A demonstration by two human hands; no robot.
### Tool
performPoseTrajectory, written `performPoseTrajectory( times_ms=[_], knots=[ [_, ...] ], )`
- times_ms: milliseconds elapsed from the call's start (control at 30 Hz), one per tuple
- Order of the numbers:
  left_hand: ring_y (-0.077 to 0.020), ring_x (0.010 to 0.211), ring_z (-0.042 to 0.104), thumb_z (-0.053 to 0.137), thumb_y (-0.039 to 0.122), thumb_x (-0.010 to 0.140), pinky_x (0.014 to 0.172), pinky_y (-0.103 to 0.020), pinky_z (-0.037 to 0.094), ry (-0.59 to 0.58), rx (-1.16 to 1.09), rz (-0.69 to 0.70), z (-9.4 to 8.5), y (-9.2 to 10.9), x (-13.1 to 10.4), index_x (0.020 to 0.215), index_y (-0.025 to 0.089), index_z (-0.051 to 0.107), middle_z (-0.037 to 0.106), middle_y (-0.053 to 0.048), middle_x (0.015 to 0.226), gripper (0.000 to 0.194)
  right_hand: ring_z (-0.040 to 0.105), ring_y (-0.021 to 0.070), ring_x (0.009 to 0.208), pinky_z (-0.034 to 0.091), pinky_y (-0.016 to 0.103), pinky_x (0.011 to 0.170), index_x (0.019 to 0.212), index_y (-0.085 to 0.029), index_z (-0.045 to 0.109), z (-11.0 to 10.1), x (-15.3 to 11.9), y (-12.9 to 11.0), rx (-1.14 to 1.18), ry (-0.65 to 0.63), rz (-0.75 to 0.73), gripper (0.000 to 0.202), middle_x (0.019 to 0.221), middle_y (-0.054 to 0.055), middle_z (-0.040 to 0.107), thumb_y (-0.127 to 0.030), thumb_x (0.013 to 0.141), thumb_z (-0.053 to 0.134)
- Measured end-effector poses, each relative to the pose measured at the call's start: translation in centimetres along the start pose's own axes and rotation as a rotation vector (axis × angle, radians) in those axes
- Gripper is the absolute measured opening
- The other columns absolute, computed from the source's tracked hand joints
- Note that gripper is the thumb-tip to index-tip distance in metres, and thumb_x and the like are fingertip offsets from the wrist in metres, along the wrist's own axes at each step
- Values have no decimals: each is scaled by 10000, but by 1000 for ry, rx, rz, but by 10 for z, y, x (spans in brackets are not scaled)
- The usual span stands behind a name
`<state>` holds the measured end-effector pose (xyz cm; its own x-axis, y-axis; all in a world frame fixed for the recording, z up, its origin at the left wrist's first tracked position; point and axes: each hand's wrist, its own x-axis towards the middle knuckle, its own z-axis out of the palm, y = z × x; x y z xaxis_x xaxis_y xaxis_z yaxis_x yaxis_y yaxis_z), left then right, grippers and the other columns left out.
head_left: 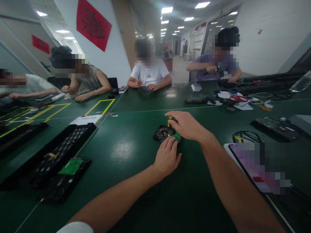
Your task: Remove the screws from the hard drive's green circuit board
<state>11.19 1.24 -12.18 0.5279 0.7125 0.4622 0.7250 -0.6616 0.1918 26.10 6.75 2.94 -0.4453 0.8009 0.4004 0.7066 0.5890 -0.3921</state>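
Observation:
A black hard drive (159,132) with a green circuit board lies on the green table in front of me. My left hand (167,155) presses its fingers onto the board at the near edge, with the thumb at the right side, holding the drive. Over the drive's far side, my right hand (187,126) is closed around a yellow and black screwdriver (169,121) that stands about upright. Its tip points down at the drive; whether it touches a screw is too small to tell.
Left lie a long black tray (80,136) and another drive with a green board (71,166). To the right are a phone (252,168), a coiled black cable (245,136), another drive (274,128) and red-handled scissors (239,98). Several people sit across the table.

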Motion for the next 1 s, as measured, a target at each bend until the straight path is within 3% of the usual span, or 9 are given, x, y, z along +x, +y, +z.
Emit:
performPoseTrajectory(
  times_ms=[133, 233, 400, 567, 667, 733, 867, 1000],
  knots=[
    [-360, 1359, 555, 592, 290, 1004, 1147, -523, 487, -23, 73, -95, 12, 4, 23, 1405, 121, 558, 593, -191, 1453, 437, 741, 241, 996, 537, 379, 946, 1157, -212, 730, -1, 1, -2, 36, 6, 35, 205, 1133, 83, 790, -187, 981, 628],
    [-342, 1299, 596, 555, 217, 1020, 1088, -491, 523, -51, 112, -64, 14, 4, 29, 1298, 132, 634, 641, -179, 1389, 302, 734, 239, 972, 532, 383, 936, 1103, -212, 744, 2, 3, -5, 43, 25, 27, 156, 1109, 81, 791, -208, 976, 654],
    [-321, 1270, 621, 496, 77, 995, 1080, -457, 527, -57, 142, -43, 9, 3, 25, 1298, 81, 642, 663, -202, 1355, 336, 694, 270, 1175, 495, 419, 1059, 1184, -202, 749, 5, 4, -11, 23, 29, -9, 265, 1259, 106, 762, -161, 992, 571],
    [-285, 1333, 592, 476, 28, 969, 1153, -435, 489, -107, 79, -9, -2, -15, 17, 1333, 126, 618, 655, -152, 1384, 403, 708, 227, 1002, 512, 376, 961, 1227, -204, 724, 6, 3, -11, 51, 4, -6, 270, 1204, 92, 760, -175, 982, 613],
    [-258, 1366, 561, 434, 14, 971, 1164, -442, 484, -124, 47, 9, -9, -27, 8, 1367, 197, 594, 629, -106, 1425, 464, 679, 207, 910, 498, 355, 889, 1119, -205, 727, 9, 4, -8, 35, 6, -2, 156, 1095, 80, 744, -233, 987, 649],
    [-272, 1365, 549, 429, 31, 980, 1151, -452, 489, -129, 53, 7, -10, -29, 2, 1395, 188, 574, 619, -122, 1414, 467, 654, 206, 872, 481, 350, 846, 1018, -201, 709, 11, 5, -6, 17, 30, 17, 105, 1007, 70, 723, -293, 982, 674],
    [-317, 1263, 578, 476, 161, 1020, 1099, -492, 511, -120, 96, -33, -8, -23, -3, 1447, 160, 538, 620, -162, 1305, 431, 620, 203, 825, 455, 338, 781, 876, -207, 630, 18, 5, -6, 27, 98, 84, 197, 913, 55, 691, -369, 946, 719],
    [-344, 1193, 582, 511, 276, 1030, 1064, -516, 528, -108, 98, -58, -8, -16, -1, 1396, 131, 569, 606, -177, 1242, 398, 632, 197, 837, 450, 332, 788, 936, -215, 646, 22, 7, -7, 41, 106, 69, 87, 967, 49, 719, -291, 954, 683]
  ],
)
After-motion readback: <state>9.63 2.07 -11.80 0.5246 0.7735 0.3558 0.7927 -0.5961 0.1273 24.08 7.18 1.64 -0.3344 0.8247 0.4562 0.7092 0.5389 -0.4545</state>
